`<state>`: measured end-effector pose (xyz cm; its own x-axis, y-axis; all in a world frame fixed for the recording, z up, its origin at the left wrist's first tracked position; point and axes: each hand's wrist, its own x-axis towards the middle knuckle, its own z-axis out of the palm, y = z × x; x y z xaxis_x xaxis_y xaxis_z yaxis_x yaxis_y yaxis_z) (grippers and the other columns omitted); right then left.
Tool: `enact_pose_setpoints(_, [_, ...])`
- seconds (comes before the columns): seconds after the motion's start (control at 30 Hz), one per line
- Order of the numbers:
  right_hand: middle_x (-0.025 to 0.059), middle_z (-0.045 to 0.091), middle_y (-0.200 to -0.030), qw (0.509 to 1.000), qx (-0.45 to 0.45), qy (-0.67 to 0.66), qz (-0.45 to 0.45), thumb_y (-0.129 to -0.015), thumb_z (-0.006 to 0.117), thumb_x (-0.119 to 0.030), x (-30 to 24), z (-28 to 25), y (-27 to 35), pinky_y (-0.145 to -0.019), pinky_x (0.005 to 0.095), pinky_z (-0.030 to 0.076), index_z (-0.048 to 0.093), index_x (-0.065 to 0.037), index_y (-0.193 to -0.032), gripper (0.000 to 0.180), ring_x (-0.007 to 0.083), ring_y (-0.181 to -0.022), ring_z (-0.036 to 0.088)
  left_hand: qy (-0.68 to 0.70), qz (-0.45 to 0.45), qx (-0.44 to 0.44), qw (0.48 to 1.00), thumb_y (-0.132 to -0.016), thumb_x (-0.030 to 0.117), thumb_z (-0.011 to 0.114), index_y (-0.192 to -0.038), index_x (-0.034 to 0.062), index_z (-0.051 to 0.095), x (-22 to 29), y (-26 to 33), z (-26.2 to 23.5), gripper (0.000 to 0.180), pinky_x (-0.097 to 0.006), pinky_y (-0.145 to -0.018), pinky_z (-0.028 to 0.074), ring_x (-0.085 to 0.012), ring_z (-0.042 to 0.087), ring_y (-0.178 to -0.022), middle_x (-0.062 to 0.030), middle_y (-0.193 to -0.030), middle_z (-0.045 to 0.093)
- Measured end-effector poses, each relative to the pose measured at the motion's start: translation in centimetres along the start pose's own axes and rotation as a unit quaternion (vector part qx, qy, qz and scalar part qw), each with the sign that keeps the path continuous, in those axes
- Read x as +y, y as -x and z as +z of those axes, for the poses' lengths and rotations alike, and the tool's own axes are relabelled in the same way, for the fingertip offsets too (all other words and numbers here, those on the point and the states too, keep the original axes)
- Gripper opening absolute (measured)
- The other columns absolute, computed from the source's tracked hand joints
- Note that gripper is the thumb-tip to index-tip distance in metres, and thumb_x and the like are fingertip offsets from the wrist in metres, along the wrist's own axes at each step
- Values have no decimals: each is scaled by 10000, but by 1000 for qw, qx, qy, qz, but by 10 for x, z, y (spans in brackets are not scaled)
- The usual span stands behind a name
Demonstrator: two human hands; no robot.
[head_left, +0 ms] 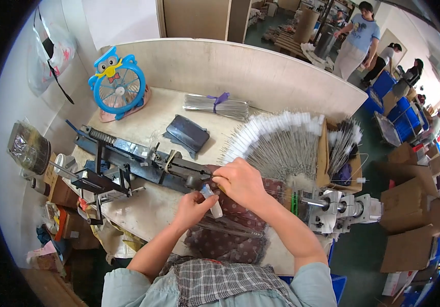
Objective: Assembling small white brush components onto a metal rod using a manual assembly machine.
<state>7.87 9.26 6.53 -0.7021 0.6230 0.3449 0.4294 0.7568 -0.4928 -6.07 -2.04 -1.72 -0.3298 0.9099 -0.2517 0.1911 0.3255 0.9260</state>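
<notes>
My left hand [192, 209] pinches a small whitish, partly see-through cylindrical piece [215, 204] between thumb and fingers. Beside it, my right hand [240, 183] is closed, its fingertips against the front end of a dark metal bench fixture [179, 165]. What those fingertips grip is hidden. A long black bar with a spring and a lever frame makes up the rest of the fixture, reaching to the far left. Below both hands, thin metal wires [230, 226] lie on a brown dotted cloth [199, 244].
Wire brushes with white tips [276, 135] fan out at the right, next to a cardboard box [323, 163] holding more. Behind are a purple-tied wire bundle [217, 106], a dark pouch-like object [188, 134] and a blue fan [119, 91]. A metal machine [340, 209] stands at right; people work beyond the partition.
</notes>
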Motion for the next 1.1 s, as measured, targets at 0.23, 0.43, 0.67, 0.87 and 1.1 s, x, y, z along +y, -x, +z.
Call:
enact_pose_setpoints(0.23, [68, 639, -851, 994, 96, -16, -54, -752, 690, -90, 11, -17, 54, -624, 322, 499, 658, -54, -926, 181, 244, -733, 618, 433, -75, 28, 898, -818, 196, 630, -831, 20, 612, 22, 9, 38, 177, -290, -556, 461, -140, 591, -655, -61, -701, 614])
enact_pose_setpoints(0.43, [79, 597, -870, 998, 50, 28, 11, -785, 664, -176, 39, 45, 63, -620, 354, 505, 614, -77, -1033, 271, 262, -763, 622, -88, 58, 16, 994, -734, 93, 644, -752, -6, 554, 12, -1, 15, 135, -322, -553, 443, -138, 541, -591, -65, -657, 591])
enact_pose_setpoints(0.67, [69, 555, -822, 998, -52, 29, -25, -758, 677, -196, 44, 30, 63, -639, 356, 507, 622, -70, -879, 183, 248, -789, 616, 252, -73, 136, 955, -851, 277, 661, -1000, 38, 530, -37, 15, -58, 310, -299, -650, 505, -159, 597, -755, -60, -892, 585])
enact_pose_setpoints(0.87, [78, 564, -812, 995, -91, 46, 1, -762, 672, -196, 35, 33, 60, -633, 373, 505, 615, -70, -823, 151, 265, -772, 615, 463, -149, 249, 838, -855, 352, 647, -920, 77, 578, -81, 42, -137, 291, -261, -639, 480, -125, 556, -686, 3, -795, 579])
enact_pose_setpoints(1.1, [70, 565, -792, 989, -134, 63, -6, -761, 675, -190, 19, 9, 67, -620, 363, 495, 630, -84, -836, 137, 268, -764, 611, 537, -142, 250, 793, -881, 256, 607, -898, 101, 618, -91, 32, -138, 157, -251, -638, 459, -96, 549, -674, 34, -723, 588])
